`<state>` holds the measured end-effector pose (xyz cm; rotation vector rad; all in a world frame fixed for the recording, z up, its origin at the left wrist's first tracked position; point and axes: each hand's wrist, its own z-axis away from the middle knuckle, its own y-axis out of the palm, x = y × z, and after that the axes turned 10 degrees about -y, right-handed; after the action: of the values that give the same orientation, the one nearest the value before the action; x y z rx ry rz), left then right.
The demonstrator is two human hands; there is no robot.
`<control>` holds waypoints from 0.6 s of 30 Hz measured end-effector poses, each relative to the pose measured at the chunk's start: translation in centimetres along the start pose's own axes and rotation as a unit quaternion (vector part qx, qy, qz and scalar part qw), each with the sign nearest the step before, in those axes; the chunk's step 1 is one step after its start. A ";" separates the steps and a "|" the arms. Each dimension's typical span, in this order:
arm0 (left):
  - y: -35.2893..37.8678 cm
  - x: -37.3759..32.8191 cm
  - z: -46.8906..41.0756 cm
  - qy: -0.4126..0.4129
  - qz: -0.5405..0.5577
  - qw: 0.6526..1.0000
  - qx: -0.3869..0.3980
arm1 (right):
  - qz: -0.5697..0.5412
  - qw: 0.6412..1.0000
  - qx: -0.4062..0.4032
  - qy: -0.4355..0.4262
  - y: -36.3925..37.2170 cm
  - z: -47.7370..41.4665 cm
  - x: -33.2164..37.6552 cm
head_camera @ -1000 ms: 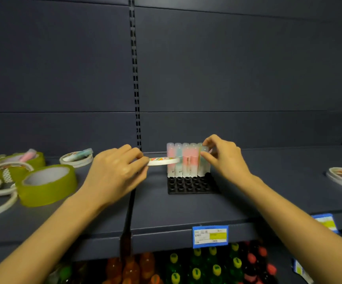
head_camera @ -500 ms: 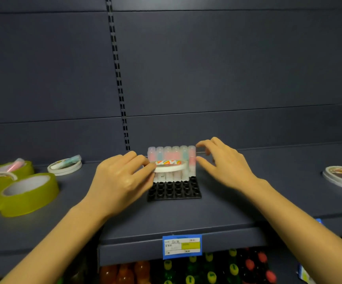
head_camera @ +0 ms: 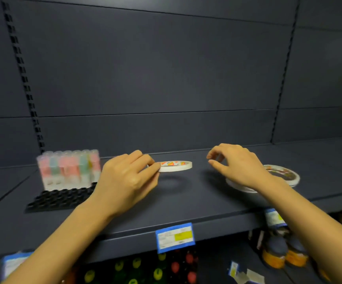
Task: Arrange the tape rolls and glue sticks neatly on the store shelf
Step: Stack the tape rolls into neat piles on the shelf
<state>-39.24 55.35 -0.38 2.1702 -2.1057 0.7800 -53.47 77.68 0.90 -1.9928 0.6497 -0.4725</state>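
Note:
My left hand [head_camera: 128,181] pinches a thin white tape roll [head_camera: 176,166] by its left edge and holds it flat, a little above the dark shelf [head_camera: 166,208]; its shadow lies beneath. My right hand [head_camera: 236,165] hovers to the right of that roll with curled, parted fingers, holding nothing. Under and behind my right wrist lies a stack of flat white tape rolls [head_camera: 282,176]. At the left, a row of pastel glue sticks [head_camera: 69,169] stands upright in a black holder tray [head_camera: 61,196].
Blue price tags [head_camera: 175,236] hang on the shelf's front edge. Bottles [head_camera: 282,253] fill the lower shelf. A slotted upright [head_camera: 22,78] runs up the dark back panel at left, another at right.
The view swung right, so the glue sticks now sit at the left. My left hand carried the thin tape roll rightward, away from the glue sticks. My right hand left the sticks and moved toward the stacked rolls.

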 end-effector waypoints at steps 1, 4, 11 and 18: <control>0.9 -1.7 -0.9 -0.008 0.004 1.000 0.002 | 0.001 1.000 -0.003 0.001 -0.6 0.5 -1.7; 3.6 -6.8 -3.4 -0.021 0.016 0.999 0.023 | -0.011 1.000 -0.025 0.008 -2.2 2.1 -6.2; 8.1 -14.5 -7.8 -0.019 0.006 0.996 0.089 | -0.020 0.999 -0.040 -0.006 -3.8 4.6 -12.5; 9.2 -16.7 -7.5 -0.013 0.045 0.970 0.237 | -0.042 0.997 -0.050 -0.031 -4.6 5.0 -14.2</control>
<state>-49.85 72.66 -2.83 2.3063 -2.2231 1.3957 -60.65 91.71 1.71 -2.1286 0.5614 -0.4330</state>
